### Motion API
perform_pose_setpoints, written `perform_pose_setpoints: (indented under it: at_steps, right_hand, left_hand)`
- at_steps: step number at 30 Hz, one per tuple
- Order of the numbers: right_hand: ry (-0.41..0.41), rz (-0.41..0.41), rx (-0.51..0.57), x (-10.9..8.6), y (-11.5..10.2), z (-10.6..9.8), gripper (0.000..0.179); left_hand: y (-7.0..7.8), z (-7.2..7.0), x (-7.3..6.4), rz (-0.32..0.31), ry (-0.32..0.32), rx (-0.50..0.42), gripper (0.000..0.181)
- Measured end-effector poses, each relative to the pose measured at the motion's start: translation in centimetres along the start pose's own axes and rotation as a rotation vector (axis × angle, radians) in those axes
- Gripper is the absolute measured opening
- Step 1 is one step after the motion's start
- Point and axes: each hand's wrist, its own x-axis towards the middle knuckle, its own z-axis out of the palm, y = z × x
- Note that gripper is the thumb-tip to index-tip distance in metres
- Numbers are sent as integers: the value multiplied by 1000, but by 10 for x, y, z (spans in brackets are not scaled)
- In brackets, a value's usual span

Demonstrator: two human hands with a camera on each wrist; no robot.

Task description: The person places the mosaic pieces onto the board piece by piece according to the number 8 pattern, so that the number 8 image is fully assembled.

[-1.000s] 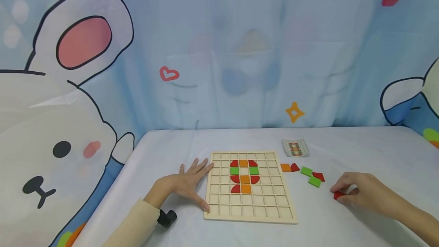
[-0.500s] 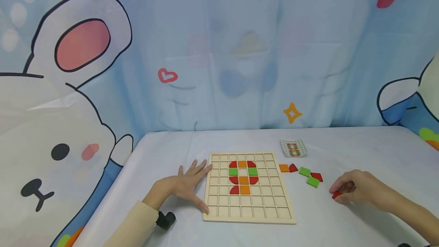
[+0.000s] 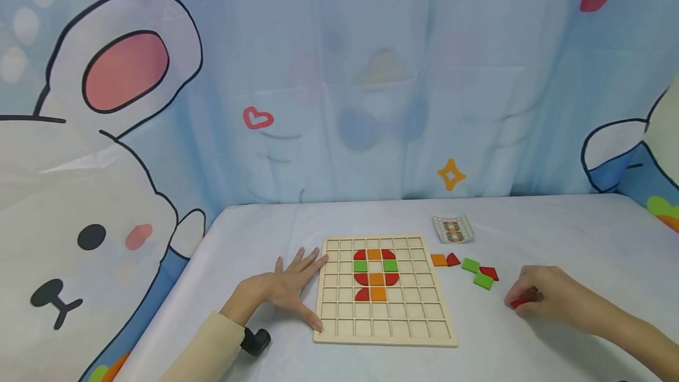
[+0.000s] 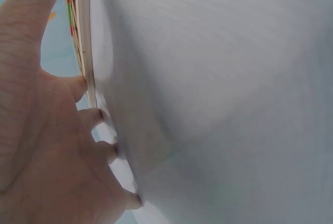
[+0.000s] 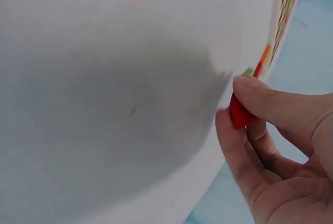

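Observation:
My right hand pinches a red tile between thumb and fingers, low over the cloth at the right. My left hand spreads its fingers along the left edge of the wooden grid board, thumb at the near left corner and fingertips at the rim. Set in the board's upper middle cells are several red rounded tiles, orange square tiles and two green square tiles. In the left wrist view, the straight fingers reach past the board's side.
Right of the board lie a loose orange tile, a red tile, two green tiles and another red tile. Behind them is a small pattern card. A printed curtain hangs behind the white-covered table.
My right hand has shifted slightly left, and the red tile now sits turned and more covered by the fingers. The left hand keeps its place at the board; the head view has tilted slightly.

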Motion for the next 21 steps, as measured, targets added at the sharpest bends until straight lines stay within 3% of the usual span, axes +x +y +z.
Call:
perform_pose_setpoints:
  at_steps: [6,9,21]
  right_hand:
    - [63,-114,30,5,-24,5,25]
    - [83,-158,59,10,-37,7,21]
    - [74,-213,93,30,-75,16,19]
  left_hand:
    - [-3,1,-1,4,7,0,130]
    - [-4,2,-2,9,8,-4,131]
    - [-4,2,1,15,10,-11,130]
